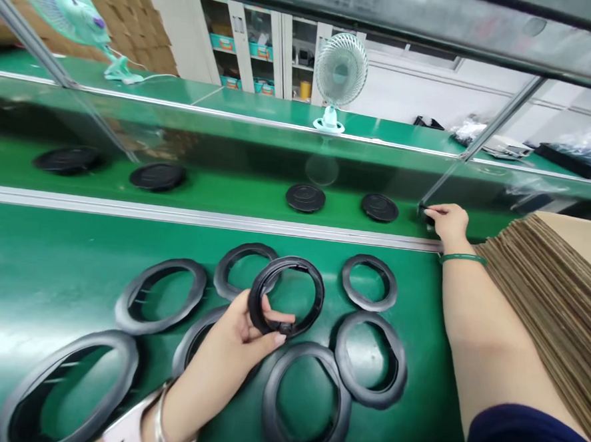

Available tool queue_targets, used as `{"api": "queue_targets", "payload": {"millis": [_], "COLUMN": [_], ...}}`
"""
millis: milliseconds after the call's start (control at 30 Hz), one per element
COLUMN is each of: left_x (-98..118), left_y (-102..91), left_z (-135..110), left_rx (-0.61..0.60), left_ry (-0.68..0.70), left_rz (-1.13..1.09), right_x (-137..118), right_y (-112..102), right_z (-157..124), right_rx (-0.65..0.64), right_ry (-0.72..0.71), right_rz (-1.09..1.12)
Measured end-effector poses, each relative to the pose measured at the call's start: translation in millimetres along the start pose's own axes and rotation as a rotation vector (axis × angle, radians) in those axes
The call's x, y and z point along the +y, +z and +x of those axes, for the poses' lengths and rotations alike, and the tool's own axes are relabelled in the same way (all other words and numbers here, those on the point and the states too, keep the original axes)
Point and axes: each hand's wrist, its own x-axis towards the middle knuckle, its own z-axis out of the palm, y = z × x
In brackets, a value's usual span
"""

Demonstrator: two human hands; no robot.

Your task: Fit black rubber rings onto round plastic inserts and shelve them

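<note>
Left hand [233, 340] holds black rubber ring [256, 300] over similar rings [370, 304] on green belt [36, 285]; right hand [448, 224] touches small black piece [420, 212].

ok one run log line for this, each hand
left hand grip: black rubber ring | right hand touching black item | more rings on green belt

Left hand [233, 334] closed in a grip, right arm [489, 333] stretched forward, right hand [448, 224] palm down

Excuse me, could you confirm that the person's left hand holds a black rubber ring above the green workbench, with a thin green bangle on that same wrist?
Not quite: the thin green bangle is on the right wrist, not the left, as the head view shows. The left hand does hold the black rubber ring above the green workbench.
</note>
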Motion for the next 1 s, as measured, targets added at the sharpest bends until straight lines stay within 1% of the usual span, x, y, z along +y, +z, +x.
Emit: {"api": "queue_targets", "payload": {"millis": [67,133,167,233,300,333,400,433,500,567,633,733,833,933,1000], "left_x": [-1,-1,-1,0,2,3,5,5,4,2,0,-1,-1,-2,-2], "left_y": [0.0,1.4,2.2,3.6,4.2,4.2,3.8,3.7,3.6,4.2,5.6,8.8,12.6,16.8,19.8], "left_z": [0,0,-1,-3,-5,-6,-7,-8,-9,-8,-7,-6,-8,-12,-14], "left_rx": [-0.005,-0.005,-0.003,-0.002,-0.014,-0.025,-0.049,-0.063,-0.09,-0.104,-0.086,0.006,0.09,0.108,0.118], "left_ry": [0.029,0.053,0.062,0.081,0.099,0.104,0.1,0.089,0.05,0.002,-0.013,0.034,0.052,0.054,0.083], "left_rz": [0.024,0.04,0.048,0.061,0.068,0.069,0.069,0.067,0.063,0.044,0.001,-0.043,-0.001,0.051,0.064], "right_x": [-40,-92,-119,-169,-204,-215,-223,-222,-214,-206,-201,-200,-201,-200,-199], "right_y": [-7,-20,-29,-49,-65,-69,-69,-64,-52,-42,-36,-35,-35,-32,-30], "right_z": [-24,-62,-85,-137,-187,-207,-237,-246,-257,-260,-261,-262,-265,-270,-274], "right_rx": [0.068,0.103,0.07,-0.054,-0.22,-0.29,-0.373,-0.382,-0.369,-0.364,-0.383,-0.396,-0.405,-0.4,-0.372], "right_ry": [-0.108,-0.288,-0.385,-0.568,-0.753,-0.825,-0.928,-0.964,-1.014,-1.035,-1.047,-1.061,-1.044,-1.05,-1.091], "right_rz": [0.129,0.363,0.464,0.601,0.685,0.725,0.748,0.736,0.696,0.674,0.661,0.612,0.58,0.552,0.51]}}
